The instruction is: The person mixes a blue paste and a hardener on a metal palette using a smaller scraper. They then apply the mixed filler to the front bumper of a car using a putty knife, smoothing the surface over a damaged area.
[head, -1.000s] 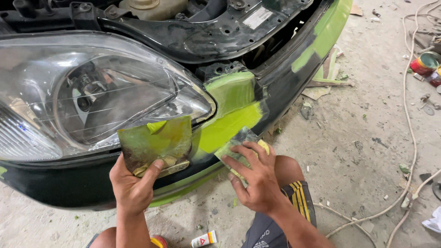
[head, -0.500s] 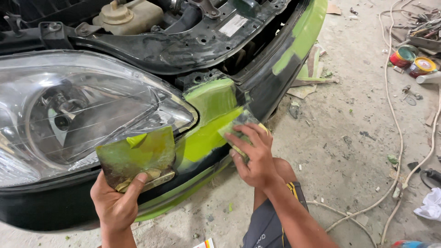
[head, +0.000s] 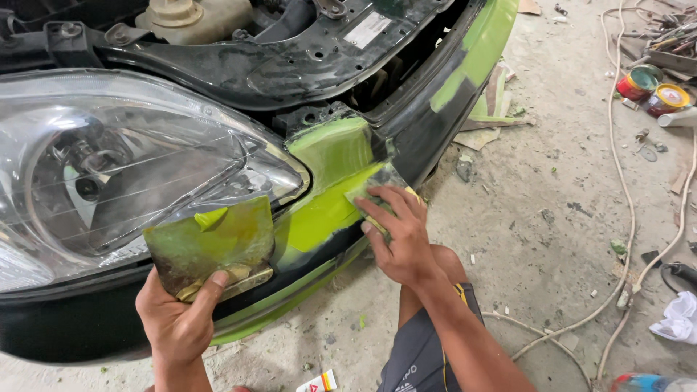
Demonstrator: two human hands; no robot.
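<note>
A black car front with a clear headlight [head: 123, 174] fills the left. Beside the headlight, the bumper [head: 327, 181] carries a wide patch of bright green filler. My right hand [head: 399, 232] presses a small flat spreader [head: 370, 190] against the green patch, fingers flat on top of it. My left hand [head: 178, 323] holds a rectangular mixing board [head: 210, 243] smeared with green and brown filler, raised in front of the headlight's lower edge. My knee in dark shorts [head: 428, 356] sits below the right hand.
Dusty concrete floor lies to the right, crossed by pale cords [head: 632, 218]. Paint cans [head: 653, 87] stand at the upper right, a white rag [head: 679, 319] at the right edge, and a small tube [head: 319, 381] near my knee. Cardboard scraps [head: 486, 123] lie under the bumper.
My right hand has slid the spreader up and right along the green patch. The left hand keeps the board in front of the headlight; the view has shifted.
</note>
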